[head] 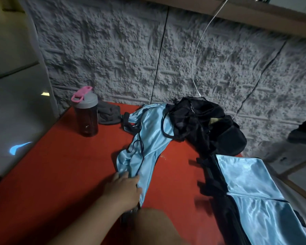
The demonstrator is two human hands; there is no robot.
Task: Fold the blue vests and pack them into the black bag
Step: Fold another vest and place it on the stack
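On the red desk (pixel 60 174): loose blue vest (pixel 148 138), crumpled, running from near the black bag (pixel 210 124) down toward the near edge.
Left grip (pixel 124 186): fingers curled onto the lower end of the loose blue vest, pinching the fabric.
Right grip: only a forearm shows at the bottom edge; the hand itself is out of view.
Black bag: slumped at the back of the desk by the textured wall, touching the vest's top end.
Folded vests (pixel 251 191): flat blue panels at the right.
Bottle (pixel 86 114): upright, pink lid, back left, beside a grey cloth (pixel 109 114).
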